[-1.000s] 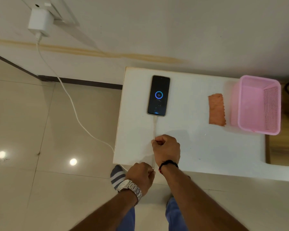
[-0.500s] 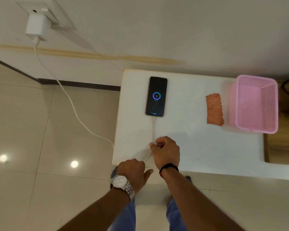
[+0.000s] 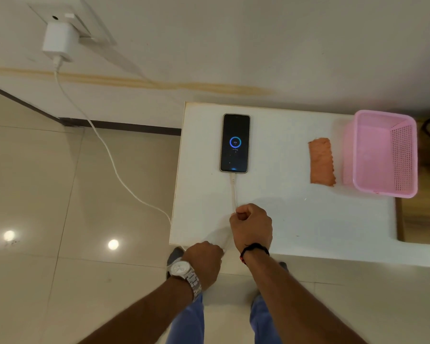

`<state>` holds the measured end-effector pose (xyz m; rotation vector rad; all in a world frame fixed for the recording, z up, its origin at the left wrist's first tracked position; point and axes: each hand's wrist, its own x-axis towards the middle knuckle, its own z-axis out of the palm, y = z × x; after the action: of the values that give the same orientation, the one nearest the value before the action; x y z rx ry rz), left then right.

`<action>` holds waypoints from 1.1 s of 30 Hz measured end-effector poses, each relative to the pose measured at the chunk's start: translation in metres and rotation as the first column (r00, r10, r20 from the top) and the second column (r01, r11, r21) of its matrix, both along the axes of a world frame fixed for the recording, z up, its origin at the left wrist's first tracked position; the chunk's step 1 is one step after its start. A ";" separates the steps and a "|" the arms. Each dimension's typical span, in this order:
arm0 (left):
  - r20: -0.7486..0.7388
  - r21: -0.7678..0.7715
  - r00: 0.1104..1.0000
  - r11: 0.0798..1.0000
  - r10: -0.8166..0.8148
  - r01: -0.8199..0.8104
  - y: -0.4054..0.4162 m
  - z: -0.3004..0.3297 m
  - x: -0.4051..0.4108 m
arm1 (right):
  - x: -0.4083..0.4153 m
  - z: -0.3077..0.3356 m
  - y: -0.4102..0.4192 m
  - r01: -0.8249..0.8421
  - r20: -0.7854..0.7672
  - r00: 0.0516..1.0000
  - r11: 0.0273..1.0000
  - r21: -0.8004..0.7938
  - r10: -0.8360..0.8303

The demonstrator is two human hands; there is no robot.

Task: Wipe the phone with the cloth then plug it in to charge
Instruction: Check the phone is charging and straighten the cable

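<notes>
The phone lies face up on the white table, its dark screen showing a blue charging ring. A white charging cable is plugged into its near end and runs straight to my right hand, which pinches it on the tabletop. My left hand sits at the table's front edge with curled fingers, and the cable appears to pass through it. The orange cloth lies flat to the right of the phone, apart from both hands.
A white adapter sits in a wall socket at top left, and its cable hangs across the tiled floor to the table's left edge. A pink plastic basket stands beside the cloth at the right.
My left hand shifted slightly left along the table's front edge. My right hand kept its pinch on the cable, and the phone and cloth stayed put.
</notes>
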<state>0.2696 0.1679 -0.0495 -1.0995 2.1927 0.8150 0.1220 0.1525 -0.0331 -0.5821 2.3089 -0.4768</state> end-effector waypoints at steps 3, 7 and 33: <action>-0.090 0.089 0.992 0.993 0.089 -0.081 0.009 0.002 -0.001 | -0.005 0.000 0.005 -0.001 0.003 1.000 1.000 -0.013 0.001; 0.090 -0.121 0.994 0.991 0.067 -0.055 0.011 0.007 -0.003 | -0.010 -0.001 0.008 -0.013 0.012 1.000 1.000 -0.025 0.013; 0.166 -0.261 0.982 0.964 0.087 -0.041 -0.024 0.020 0.006 | -0.010 0.003 0.008 -0.042 0.051 0.998 0.998 -0.045 0.044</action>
<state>0.2757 0.1441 -0.0294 -1.3204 2.1630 0.4462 0.1123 0.1608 -0.0305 -0.6321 2.2374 -0.5169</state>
